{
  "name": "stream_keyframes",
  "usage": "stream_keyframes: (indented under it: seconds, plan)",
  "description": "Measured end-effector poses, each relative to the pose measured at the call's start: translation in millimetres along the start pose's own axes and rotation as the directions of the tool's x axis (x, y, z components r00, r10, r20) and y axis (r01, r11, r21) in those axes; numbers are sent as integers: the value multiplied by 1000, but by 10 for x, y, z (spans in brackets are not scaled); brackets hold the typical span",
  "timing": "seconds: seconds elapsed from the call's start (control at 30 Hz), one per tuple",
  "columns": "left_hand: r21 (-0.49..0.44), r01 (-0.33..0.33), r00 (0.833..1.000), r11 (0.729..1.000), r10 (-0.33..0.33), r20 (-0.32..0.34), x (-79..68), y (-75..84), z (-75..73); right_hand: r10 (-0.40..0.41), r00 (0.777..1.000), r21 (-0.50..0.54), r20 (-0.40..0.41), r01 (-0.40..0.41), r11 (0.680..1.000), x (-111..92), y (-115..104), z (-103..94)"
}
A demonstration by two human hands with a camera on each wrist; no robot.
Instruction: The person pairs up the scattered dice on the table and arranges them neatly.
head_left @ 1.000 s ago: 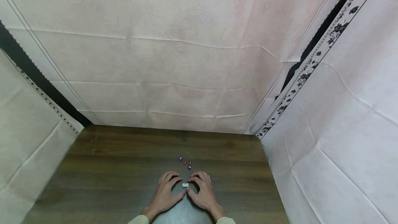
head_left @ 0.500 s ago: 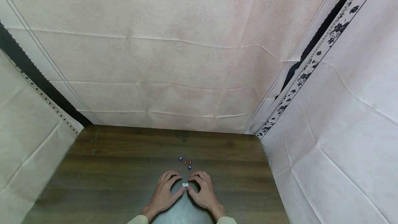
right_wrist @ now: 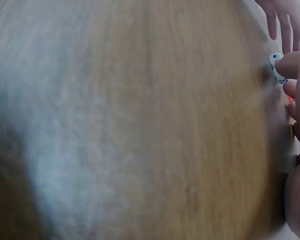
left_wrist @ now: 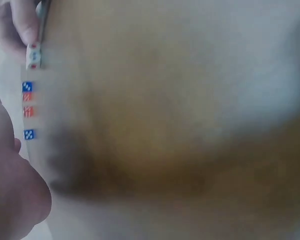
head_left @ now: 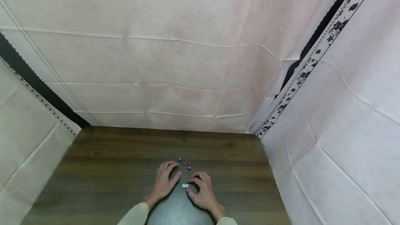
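Pale cloth point(head_left: 175, 65) is hung around a wooden tabletop point(head_left: 115, 162); near its middle, white dice point(head_left: 185, 185) are set as a pair, apparently pinched in the narrowed fingers of the right hand point(head_left: 202, 192); the left hand point(head_left: 163, 180) is held beside them, fingers wide, nothing held; beyond, red dice point(head_left: 189, 163) are laid between a far blue die point(head_left: 180, 159) and a near blue die point(head_left: 189, 168); the pair is seemingly being steadied, and for a coloured die a light pinch would be called for; red and blue pips are shown on the white dice by the left wrist view; no blue die can be made out from the right wrist.
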State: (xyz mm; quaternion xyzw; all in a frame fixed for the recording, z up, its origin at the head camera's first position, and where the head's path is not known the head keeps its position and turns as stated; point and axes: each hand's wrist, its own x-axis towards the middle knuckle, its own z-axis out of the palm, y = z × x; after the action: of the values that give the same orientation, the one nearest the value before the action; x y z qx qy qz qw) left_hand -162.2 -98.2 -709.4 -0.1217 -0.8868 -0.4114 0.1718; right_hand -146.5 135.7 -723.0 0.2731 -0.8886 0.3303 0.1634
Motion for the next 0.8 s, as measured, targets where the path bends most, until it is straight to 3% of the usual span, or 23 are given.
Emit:
stream_keyframes:
  seconds: [0.2,0.43,0.6,0.8]
  plan:
    - [23,27,1000,999,-27,1,276,-38,-48,18,1000,1,20,-18,1000,0,-13,-2]
    - [71,68,994,995,-74,84,549,-73,-59,-3,1000,-8,-4,3,1000,-11,-4,10]
    - [101,102,981,990,-117,155,615,-119,-10,27,999,-3,24,-27,1000,-8,-9,0]
    - [143,91,977,986,-116,179,619,-117,23,26,999,-4,21,-26,1000,-3,-22,-12]
